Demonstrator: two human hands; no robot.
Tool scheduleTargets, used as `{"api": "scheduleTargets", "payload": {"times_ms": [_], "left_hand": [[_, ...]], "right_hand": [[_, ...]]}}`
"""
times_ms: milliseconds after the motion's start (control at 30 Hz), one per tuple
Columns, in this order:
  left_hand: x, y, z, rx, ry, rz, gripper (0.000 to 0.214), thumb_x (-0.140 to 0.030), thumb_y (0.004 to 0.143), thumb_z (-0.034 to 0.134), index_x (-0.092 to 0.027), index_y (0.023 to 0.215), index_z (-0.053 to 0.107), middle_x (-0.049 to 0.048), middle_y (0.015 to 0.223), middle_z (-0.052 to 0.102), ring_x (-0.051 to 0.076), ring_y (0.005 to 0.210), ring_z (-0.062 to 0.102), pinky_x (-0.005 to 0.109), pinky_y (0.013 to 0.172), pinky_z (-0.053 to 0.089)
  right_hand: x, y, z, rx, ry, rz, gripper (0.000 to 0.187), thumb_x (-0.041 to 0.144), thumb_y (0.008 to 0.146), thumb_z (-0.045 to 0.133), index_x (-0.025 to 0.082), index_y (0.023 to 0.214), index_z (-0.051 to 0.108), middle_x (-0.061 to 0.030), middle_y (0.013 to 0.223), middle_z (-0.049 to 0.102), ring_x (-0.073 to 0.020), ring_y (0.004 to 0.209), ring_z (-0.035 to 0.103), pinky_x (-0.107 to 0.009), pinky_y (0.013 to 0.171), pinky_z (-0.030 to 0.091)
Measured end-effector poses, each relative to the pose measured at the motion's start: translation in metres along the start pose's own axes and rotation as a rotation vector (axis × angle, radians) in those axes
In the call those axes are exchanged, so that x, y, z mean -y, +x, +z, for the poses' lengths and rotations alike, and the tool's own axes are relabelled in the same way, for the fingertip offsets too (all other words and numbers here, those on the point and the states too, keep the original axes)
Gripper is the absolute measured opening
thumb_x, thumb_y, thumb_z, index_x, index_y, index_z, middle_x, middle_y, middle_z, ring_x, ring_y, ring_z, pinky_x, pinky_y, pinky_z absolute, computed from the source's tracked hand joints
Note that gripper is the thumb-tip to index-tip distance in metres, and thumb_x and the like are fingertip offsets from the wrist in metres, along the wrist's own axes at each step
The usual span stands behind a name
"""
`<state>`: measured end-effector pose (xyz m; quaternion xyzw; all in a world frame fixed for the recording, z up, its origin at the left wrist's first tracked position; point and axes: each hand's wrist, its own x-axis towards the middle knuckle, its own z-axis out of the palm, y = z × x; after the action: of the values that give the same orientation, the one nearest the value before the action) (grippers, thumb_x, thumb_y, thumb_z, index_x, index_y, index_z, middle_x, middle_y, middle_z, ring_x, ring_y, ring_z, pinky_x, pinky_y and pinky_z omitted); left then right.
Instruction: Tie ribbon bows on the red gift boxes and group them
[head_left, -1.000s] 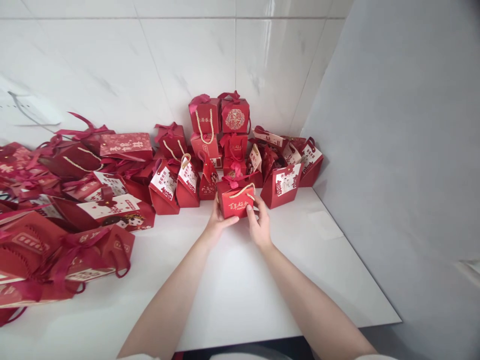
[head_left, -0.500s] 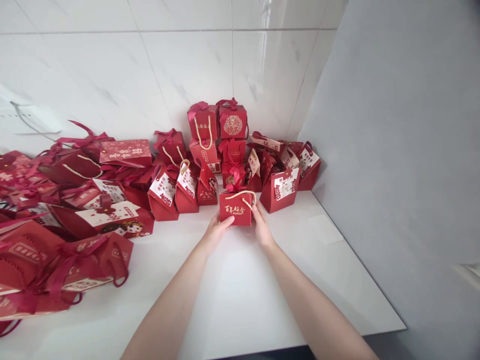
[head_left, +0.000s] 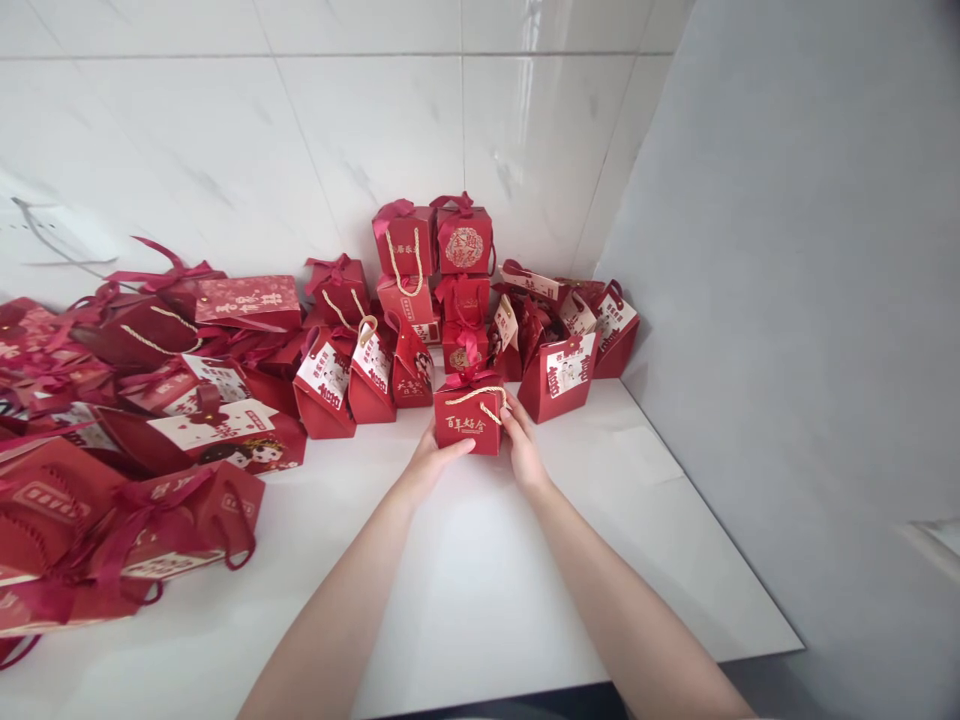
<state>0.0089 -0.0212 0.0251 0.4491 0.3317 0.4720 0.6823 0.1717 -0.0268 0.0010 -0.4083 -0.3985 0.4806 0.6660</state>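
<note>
Between my two hands is a red gift box (head_left: 459,428) with gold lettering, a gold rope handle and a red ribbon bow on top. My left hand (head_left: 430,460) grips its left side, thumb lying across the lower front. On the right side my right hand (head_left: 522,450) is closed against the box, fingers near the end of the rope handle. Just behind it rises a stack of red ribboned boxes (head_left: 465,297). Left of the held box stands a small red box (head_left: 412,370); to the right is a wedge-shaped red box (head_left: 564,385) with a white label.
A large heap of red gift boxes (head_left: 247,303) and ribbons covers the left of the white table (head_left: 480,610). Two label-fronted boxes (head_left: 325,385) stand left of centre. Behind is a tiled wall (head_left: 375,120); a grey panel (head_left: 787,300) borders the right side.
The held box has come slightly nearer and left, turning a little, with both hands still on it. The whole view has shifted slightly.
</note>
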Motion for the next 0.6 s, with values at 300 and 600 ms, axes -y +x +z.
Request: {"api": "scheduleTargets", "payload": {"times_ms": [300,600], "left_hand": [[0.001,0.001,-0.002,0.012,-0.008,-0.024,0.076,-0.012,0.062,0.085,-0.019,0.132,0.057,0.0118,0.124,0.068,0.032,0.117,0.062,0.044,0.103,0.045],[-0.007,0.000,0.000,0.011,-0.112,-0.012,0.093,-0.001,0.056,0.065,-0.033,0.142,0.050,0.0015,0.144,0.055,0.023,0.109,0.064,0.025,0.075,0.052]], "right_hand": [[0.002,-0.002,0.004,-0.012,0.081,-0.019,0.055,0.047,0.090,0.061,0.025,0.139,0.053,-0.0054,0.148,0.052,-0.0239,0.137,0.047,-0.049,0.115,0.036],[0.010,-0.001,-0.004,-0.071,0.104,0.008,0.059,0.066,0.094,0.038,0.020,0.112,0.069,-0.0099,0.115,0.072,-0.0300,0.109,0.067,-0.049,0.094,0.054]]}}
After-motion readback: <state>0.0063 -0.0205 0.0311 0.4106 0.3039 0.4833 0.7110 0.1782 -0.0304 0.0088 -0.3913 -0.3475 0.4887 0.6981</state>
